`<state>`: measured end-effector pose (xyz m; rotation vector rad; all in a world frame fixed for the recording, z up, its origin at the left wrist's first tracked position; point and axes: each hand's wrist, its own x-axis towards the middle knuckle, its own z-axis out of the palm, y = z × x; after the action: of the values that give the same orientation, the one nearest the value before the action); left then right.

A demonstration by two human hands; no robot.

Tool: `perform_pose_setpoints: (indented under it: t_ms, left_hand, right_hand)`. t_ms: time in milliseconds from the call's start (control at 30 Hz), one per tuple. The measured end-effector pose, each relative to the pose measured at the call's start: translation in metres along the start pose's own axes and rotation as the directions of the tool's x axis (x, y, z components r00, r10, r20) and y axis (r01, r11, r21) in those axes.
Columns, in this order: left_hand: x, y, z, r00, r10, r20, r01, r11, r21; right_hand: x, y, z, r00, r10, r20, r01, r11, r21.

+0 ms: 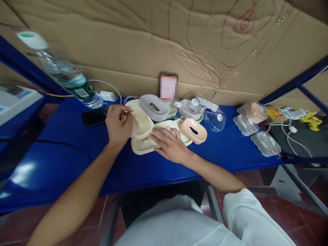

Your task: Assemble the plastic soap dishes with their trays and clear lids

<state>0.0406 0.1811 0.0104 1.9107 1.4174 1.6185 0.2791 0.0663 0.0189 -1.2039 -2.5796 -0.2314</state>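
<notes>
The left hand [119, 124] curls at a cream dish [144, 123], grip unclear, while the right hand [172, 145] spreads over a tray [140, 147].

The right hand [171, 143] hid part of the cream tray [141, 146] beneath it, the left hand [118, 123] covered one end of the black smartphone [93, 117]; pixelation masked the upright phone's screen [167, 89], and the view's left edge cut off a white box [15, 106]

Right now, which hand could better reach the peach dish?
Probably your right hand: it lies over the cream pieces, close to the peach dish. Your left hand is farther away, beside the black phone.
</notes>
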Motion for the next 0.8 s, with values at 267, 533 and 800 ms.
perform_pose_setpoints:
  t_ms: [267, 533, 800]
  left_hand:
    - [-0.007, 0.022, 0.0, 0.994, 0.1, 0.05, -0.103, 0.993, 0.056]
    - [-0.011, 0.042, -0.009, 0.981, 0.19, 0.041, -0.191, 0.981, 0.015]
    - [-0.038, 0.064, 0.004, 0.863, 0.478, 0.166, -0.472, 0.878, -0.077]
  right_hand:
    - [0.003, 0.005, -0.031, 0.977, 0.151, -0.154, -0.156, 0.987, -0.027]
    - [-0.169, 0.115, -0.099, 0.565, 0.625, -0.538, -0.774, 0.627, -0.085]
    - [-0.341, 0.174, -0.094, 0.289, 0.851, -0.438, -0.957, 0.241, -0.163]
